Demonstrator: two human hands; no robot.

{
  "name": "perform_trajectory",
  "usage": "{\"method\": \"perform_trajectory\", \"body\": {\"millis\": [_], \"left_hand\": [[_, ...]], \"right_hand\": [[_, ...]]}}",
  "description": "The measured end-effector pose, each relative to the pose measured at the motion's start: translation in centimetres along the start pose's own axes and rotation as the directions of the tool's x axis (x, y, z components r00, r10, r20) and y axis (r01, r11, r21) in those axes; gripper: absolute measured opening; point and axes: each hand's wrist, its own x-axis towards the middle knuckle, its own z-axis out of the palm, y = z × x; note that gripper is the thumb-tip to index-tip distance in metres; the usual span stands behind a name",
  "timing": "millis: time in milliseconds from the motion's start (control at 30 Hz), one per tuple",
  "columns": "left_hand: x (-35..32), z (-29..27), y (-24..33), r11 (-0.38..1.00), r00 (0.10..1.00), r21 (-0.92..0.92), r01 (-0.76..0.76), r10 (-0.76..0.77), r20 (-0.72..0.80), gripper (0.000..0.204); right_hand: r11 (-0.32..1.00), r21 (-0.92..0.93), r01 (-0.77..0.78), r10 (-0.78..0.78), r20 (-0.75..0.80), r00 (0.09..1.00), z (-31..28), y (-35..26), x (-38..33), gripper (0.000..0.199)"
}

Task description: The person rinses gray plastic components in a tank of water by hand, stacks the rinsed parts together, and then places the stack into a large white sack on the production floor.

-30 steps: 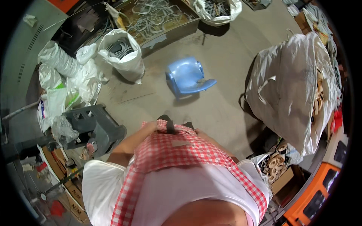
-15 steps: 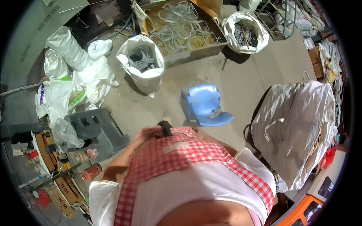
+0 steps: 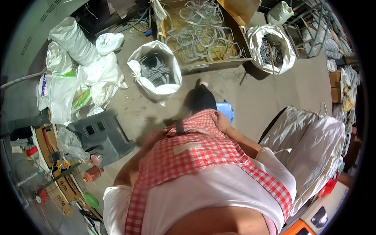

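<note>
A red-and-white checked apron [image 3: 219, 147] spreads over my lap and front. My right hand [image 3: 222, 122] is at the apron's far right edge, fingers closed over the cloth. My left hand [image 3: 159, 135] lies against the apron's left edge; shadow and folds hide its fingers. A dark strap [image 3: 180, 127] shows between the hands at the hem. Ahead of the apron, one dark trouser leg [image 3: 202, 98] reaches forward over the floor. Just beyond my right hand is a small blue plastic chair [image 3: 227, 109], mostly hidden behind the leg and apron.
An open white sack [image 3: 172, 88] of grey strips stands ahead, beside a shallow bin [image 3: 211, 65] of tangled clear strips. Another white sack [image 3: 288, 64] is right of the bin. White bags [image 3: 103, 78] and a grey plastic stool [image 3: 113, 135] are left; a big silvery sack [image 3: 317, 133] is right.
The bin and sacks sit nearer in view. My leg has come forward, and the blue chair is now mostly covered. My right hand shows more fully on the apron's edge.
</note>
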Motion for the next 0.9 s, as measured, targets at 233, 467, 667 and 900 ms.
{"method": "perform_trajectory", "body": {"millis": [233, 467, 667, 900], "left_hand": [[8.6, 6.3, 3.6, 0.998, 0.981, -0.011, 0.054, -0.055, -0.184, 0.027], [15.7, 18.0, 12.4, 0.942, 0.986, 0.292, 0.167, -0.167, -0.023, 0.025], [23.8, 19.7, 22.6, 0.775, 0.990, 0.624, 0.104, -0.142, 0.011, 0.023], [44.6, 14.0, 18.5, 0.762, 0.966, 0.647, -0.035, 0.192, -0.174, 0.025]], "right_hand": [[0.999, 0.009, 0.035, -0.034, 0.505, 0.862, -8.8, 2.7, 10.2, 0.040], [0.901, -0.213, 0.379, 0.053, 0.919, 0.391, -14.8, 10.9, 23.3, 0.041], [0.893, -0.228, 0.388, -0.049, 0.809, 0.586, -13.7, 10.1, 38.7, 0.036], [0.642, -0.232, 0.731, 0.047, 0.963, 0.264, 1.8, 19.3, 45.9, 0.039]]}}
